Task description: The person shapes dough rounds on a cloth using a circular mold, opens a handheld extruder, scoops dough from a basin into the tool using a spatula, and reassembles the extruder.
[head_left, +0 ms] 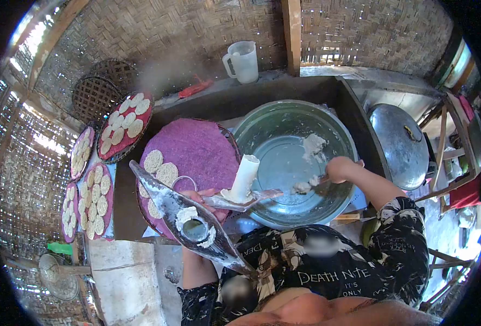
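My left hand (201, 202) grips a two-part wooden press over the purple cloth-covered tray (197, 144). Its dark, floury board (167, 205) has a round hole ringed with white dough. The other part carries a pale upright cylinder (246, 175) with dough round its base. My right hand (340, 169) is closed on a short wooden spatula (322, 180) inside the large metal basin (297, 105). The spatula's end touches a lump of white dough (302, 187). More dough (313, 145) sticks to the basin's far side. Several noodle-like discs (167, 173) lie on the tray's left side.
Trays of discs (125, 122) stand at the left, near woven baskets (95, 99). A plastic jug (244, 62) and red bag (196, 87) are on the back ledge. A lidded metal pot (397, 144) is at right. The wooden trough's edge (368, 130) surrounds the basin.
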`<state>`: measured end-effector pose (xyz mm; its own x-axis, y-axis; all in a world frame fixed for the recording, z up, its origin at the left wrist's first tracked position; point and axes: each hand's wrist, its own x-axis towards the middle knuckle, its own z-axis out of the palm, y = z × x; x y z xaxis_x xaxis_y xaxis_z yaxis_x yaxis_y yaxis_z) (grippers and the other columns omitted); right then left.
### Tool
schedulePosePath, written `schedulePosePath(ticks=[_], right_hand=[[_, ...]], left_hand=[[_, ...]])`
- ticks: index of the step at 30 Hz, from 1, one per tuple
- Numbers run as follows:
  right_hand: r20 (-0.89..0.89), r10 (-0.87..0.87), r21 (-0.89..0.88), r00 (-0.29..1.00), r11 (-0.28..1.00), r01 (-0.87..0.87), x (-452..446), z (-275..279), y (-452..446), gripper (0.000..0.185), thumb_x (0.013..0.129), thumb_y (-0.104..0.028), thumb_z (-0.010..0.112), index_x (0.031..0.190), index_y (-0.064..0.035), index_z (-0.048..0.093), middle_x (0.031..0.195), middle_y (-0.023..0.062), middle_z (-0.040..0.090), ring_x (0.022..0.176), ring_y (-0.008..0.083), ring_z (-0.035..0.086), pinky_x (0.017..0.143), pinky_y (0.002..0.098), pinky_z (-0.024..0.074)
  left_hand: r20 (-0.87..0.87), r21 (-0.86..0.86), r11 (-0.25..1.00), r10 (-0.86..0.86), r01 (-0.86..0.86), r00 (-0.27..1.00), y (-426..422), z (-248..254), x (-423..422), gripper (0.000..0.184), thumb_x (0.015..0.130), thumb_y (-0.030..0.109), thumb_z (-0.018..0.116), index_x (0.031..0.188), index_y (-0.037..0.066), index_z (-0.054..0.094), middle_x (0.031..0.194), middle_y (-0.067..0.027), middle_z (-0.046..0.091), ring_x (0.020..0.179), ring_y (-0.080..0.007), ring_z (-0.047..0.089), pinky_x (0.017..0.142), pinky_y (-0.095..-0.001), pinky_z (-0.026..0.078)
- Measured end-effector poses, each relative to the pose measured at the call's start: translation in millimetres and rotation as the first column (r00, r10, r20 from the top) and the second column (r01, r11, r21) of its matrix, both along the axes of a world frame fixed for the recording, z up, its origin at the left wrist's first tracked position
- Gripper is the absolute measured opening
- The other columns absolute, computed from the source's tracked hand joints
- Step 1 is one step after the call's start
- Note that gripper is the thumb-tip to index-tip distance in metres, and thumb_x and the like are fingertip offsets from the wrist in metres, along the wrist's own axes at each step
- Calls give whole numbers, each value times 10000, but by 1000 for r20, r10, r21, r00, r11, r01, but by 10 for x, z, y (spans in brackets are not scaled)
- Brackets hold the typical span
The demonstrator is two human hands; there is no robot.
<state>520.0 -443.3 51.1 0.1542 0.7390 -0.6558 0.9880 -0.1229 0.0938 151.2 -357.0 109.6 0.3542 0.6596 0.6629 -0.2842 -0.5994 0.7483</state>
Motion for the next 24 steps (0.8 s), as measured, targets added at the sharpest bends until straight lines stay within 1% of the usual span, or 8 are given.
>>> schedulePosePath(ticks=[2,6,9,11,13,15,19,24], right_hand=[[53,-41,76,998,996,36,163,34,-9,376,800,-376,547,840,-20,662,908,169,632,873,310,610,744,395,484],[128,-188,331,974,934,137,296,218,-11,192,706,-157,541,793,-44,670,847,144,642,844,302,616,711,387,494],[177,-162,322,971,942,98,303,7,30,202,736,-181,548,812,-43,674,880,150,645,847,281,628,701,385,501],[134,-127,265,983,960,87,320,-154,4,199,712,-162,550,814,-45,675,877,153,644,854,285,627,695,388,503],[121,-94,213,988,975,66,188,-3,-13,203,713,-163,546,817,-46,675,878,155,643,856,290,625,698,387,502],[66,-91,212,994,974,75,140,220,-87,203,710,-154,545,823,-48,675,885,160,641,855,303,623,698,393,502],[82,-154,325,985,938,120,228,81,-19,201,715,-153,545,830,-50,673,892,168,638,845,303,625,703,404,502],[78,-156,385,985,916,115,386,-425,73,193,715,-146,542,817,-51,675,876,171,641,845,296,629,706,410,503]], left_hand=[[25,48,999,9,-10,1000,69,-164,-94,351,599,-23,745,845,109,532,792,10,489,806,-147,563,851,-426,492],[26,-157,988,-5,9,1000,-49,-14,12,416,590,-14,753,871,35,451,702,-94,582,719,-214,619,704,-361,563],[7,-261,965,0,2,1000,-142,41,79,383,605,-17,740,866,24,462,663,-89,592,665,-204,620,694,-364,560],[-18,-178,984,16,-19,1000,-155,37,115,358,617,-23,729,860,15,469,644,-100,598,627,-201,619,686,-367,557],[156,-478,850,-167,223,973,-137,91,96,320,645,-17,709,858,12,472,637,-113,603,613,-188,619,685,-358,554],[184,-498,832,-173,244,967,-156,98,74,277,677,-7,684,856,10,473,637,-122,605,610,-184,620,685,-353,552],[-73,-135,991,6,-15,997,-155,-59,61,197,738,25,631,855,10,472,655,-126,603,619,-191,621,686,-361,555],[114,-422,894,-109,147,988,-260,63,141,211,728,38,648,839,30,469,667,-116,603,618,-182,620,705,-383,548]])
